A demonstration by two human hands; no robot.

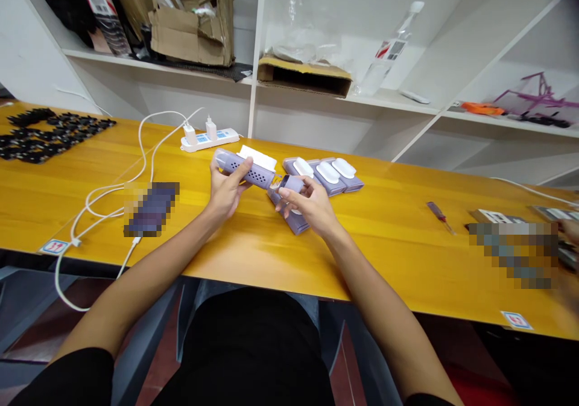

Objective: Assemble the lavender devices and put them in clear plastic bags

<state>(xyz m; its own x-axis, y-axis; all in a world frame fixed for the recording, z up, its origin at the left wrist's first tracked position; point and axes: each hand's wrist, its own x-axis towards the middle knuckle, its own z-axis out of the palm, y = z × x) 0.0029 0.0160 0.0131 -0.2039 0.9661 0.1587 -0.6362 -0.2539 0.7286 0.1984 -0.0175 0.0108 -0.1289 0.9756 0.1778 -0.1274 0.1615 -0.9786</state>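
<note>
My left hand (225,192) is closed around a light purple tube-shaped device (253,171) with rows of dark holes and a white flat piece along its top. Close to the device's right end, my right hand (312,204) grips a short purple end piece (292,183) between thumb and fingers. Something small and orange-yellow shows between the two parts; whether they are joined, I cannot tell. Below my right hand, a purple unit (296,222) lies on the table, partly covered by the fingers. Just beyond are several purple units (355,184) with white oval pieces on them.
A white power strip (210,140) with two plugs stands at the back, its cables looping left around a blurred phone (152,210). Black parts (49,131) lie far left. A screwdriver (438,215) rests on the right, near another person's hand (570,231). Shelves (384,101) rise behind.
</note>
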